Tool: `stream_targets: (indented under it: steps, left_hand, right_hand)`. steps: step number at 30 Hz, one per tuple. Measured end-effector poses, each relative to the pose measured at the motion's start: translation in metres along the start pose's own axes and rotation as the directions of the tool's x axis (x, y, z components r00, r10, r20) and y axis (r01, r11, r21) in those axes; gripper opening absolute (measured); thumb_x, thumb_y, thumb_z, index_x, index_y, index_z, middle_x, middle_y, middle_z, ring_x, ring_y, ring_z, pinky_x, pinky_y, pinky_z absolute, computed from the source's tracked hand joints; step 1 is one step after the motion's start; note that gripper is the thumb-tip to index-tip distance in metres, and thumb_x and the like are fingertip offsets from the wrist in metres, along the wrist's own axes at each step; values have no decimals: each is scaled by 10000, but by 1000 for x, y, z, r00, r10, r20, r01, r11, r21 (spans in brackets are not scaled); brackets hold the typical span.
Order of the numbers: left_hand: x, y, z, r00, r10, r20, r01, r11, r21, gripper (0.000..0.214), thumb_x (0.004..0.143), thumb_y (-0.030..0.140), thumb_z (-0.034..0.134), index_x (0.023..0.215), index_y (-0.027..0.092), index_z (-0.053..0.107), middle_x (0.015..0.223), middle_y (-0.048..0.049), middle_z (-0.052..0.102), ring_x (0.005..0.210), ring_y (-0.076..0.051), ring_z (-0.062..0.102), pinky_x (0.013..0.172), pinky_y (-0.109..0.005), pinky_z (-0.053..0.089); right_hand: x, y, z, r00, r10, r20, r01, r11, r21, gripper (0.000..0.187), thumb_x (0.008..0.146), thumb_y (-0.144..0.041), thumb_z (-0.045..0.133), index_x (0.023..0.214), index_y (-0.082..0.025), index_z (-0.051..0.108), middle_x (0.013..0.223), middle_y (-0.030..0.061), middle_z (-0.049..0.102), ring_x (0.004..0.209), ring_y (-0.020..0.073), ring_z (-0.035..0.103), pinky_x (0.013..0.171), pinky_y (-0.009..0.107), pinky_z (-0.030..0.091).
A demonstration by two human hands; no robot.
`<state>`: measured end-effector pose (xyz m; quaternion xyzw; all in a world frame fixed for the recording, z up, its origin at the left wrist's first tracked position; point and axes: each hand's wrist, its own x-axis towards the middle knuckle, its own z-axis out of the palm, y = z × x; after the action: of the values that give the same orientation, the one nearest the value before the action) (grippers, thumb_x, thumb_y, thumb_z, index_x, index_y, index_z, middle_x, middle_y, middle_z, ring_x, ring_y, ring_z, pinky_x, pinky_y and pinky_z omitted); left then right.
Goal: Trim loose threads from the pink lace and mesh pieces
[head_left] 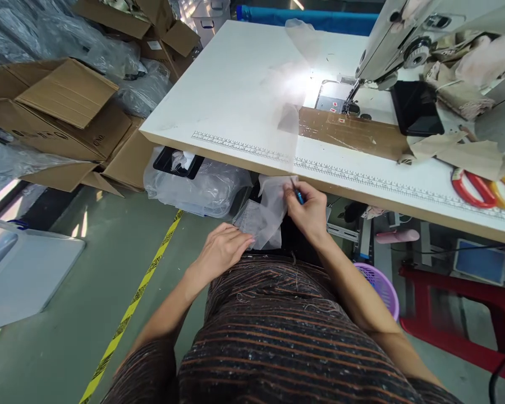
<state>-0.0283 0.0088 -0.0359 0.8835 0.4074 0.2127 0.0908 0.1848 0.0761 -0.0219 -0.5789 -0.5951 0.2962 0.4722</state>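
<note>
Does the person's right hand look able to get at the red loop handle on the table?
Probably yes: the red loop handle lies exposed near the front edge of the table, on that side. But the right hand is holding a small blue tool, which might need putting down first.

Sheer cloth (pixel 272 206) is showing a smooth, faint sheen; white counter (pixel 219 84) is looking smooth; cardboard box (pixel 67 94) is looking matt; clear plastic wrap (pixel 84 47) is glinting, crinkled; metal needle plate (pixel 330 92) is shining.

Whitish fabric (pixel 270 216), blue tool (pixel 299 196), orange-striped dark shirt (pixel 286 336)
</note>
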Motion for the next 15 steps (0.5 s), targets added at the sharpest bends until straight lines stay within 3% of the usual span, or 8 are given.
stream_targets:
  steps: [3, 5, 7, 9, 10, 12, 14, 15]
  left_hand:
    - [-10, -12, -7, 996, -89, -9, 88, 993, -80, 249, 1011, 285, 513, 940, 214, 741, 868, -42, 798, 761, -189, 723, 834, -342, 517]
    - [-16, -25, -15, 978, -200, 57, 204, 976, -74, 292, 1014, 311, 476, 948, 226, 748, 895, -45, 802, 816, -213, 736, 848, -352, 532]
    - [-19, -40, -24, 911, -390, 132, 389, 921, 36, 333, 1013, 313, 432, 1053, 201, 744, 959, -88, 799, 885, -265, 744, 838, -386, 552]
    - [-18, -52, -32, 818, -567, 100, 548, 820, 165, 400, 1003, 329, 429, 1257, 136, 671, 1182, -172, 745, 1061, -333, 715, 894, -450, 553]
    - [-15, -56, -35, 795, -602, 71, 585, 793, 171, 462, 1001, 362, 440, 1355, 114, 604, 1322, -201, 674, 1180, -356, 664, 956, -484, 536]
    - [-2, -58, -34, 827, -559, 60, 559, 829, 20, 594, 988, 477, 480, 1477, 140, 491, 1525, -187, 507, 1372, -358, 521, 1093, -516, 460]
    - [17, -53, -23, 909, -404, 106, 417, 859, -298, 687, 946, 595, 532, 1508, 206, 464, 1573, -136, 459, 1442, -328, 445, 1170, -495, 395]
    - [28, -49, -15, 943, -315, 104, 326, 825, -462, 729, 906, 636, 577, 1493, 213, 490, 1564, -134, 472, 1456, -329, 426, 1200, -488, 356]
  right_hand:
    - [4, 2, -9, 997, 66, -46, -61, 993, 106, 401, 928, -533, 569, 820, -174, 711, 649, 24, 673, 480, 124, 469, 479, 264, 393]
    - [5, 3, -12, 996, 86, -20, -82, 985, 151, 417, 920, -563, 585, 814, -178, 705, 633, 19, 664, 453, 117, 452, 454, 263, 383]
    - [1, 4, -14, 996, 73, 47, -80, 983, 166, 429, 915, -579, 593, 806, -179, 705, 657, 19, 667, 460, 114, 467, 459, 262, 389]
    - [-7, 7, -17, 987, 40, 157, -66, 984, 165, 430, 911, -578, 605, 800, -177, 712, 680, 14, 666, 494, 112, 490, 487, 257, 403]
    - [-12, 8, -18, 975, 22, 221, -59, 985, 164, 424, 910, -571, 611, 805, -175, 718, 680, 9, 660, 513, 111, 498, 505, 253, 410]
    - [-25, 11, -20, 936, -16, 351, -51, 982, 181, 404, 914, -543, 620, 829, -165, 733, 680, 1, 654, 540, 107, 504, 538, 245, 418]
    - [-37, 11, -21, 878, -60, 475, -52, 974, 219, 376, 924, -505, 623, 859, -155, 746, 711, 5, 670, 565, 103, 512, 567, 240, 430]
    - [-42, 10, -22, 847, -80, 526, -55, 970, 237, 366, 929, -489, 623, 860, -153, 750, 728, 8, 678, 579, 104, 518, 582, 239, 436]
